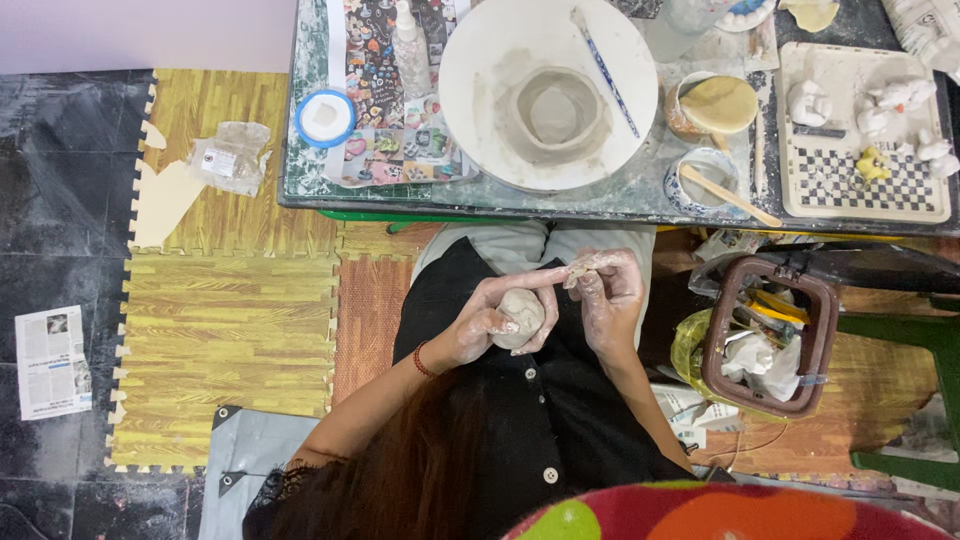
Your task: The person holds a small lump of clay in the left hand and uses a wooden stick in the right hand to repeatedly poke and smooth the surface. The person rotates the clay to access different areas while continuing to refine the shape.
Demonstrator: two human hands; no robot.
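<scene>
My left hand [480, 322], a red band on its wrist, is cupped around a pale grey lump of clay [521, 314] over my lap. My right hand [612, 297] is just to the right of it, its fingertips pinching a small strip of clay [585, 264] drawn up from the lump. Both hands are smeared with clay. On the table ahead, a rough grey clay pot [553, 112] stands in the middle of a round white board [470, 90]. A thin blue-handled tool [606, 72] lies across the board's right side.
The table also holds a spray bottle [408, 45], a blue-rimmed lid [325, 118], two small bowls [700, 182] with a sponge and a wooden stick, and a checkered tray [860, 185] with white clay figures. A brown basket [718, 340] of scraps stands at my right; a newspaper [50, 360] lies on the floor.
</scene>
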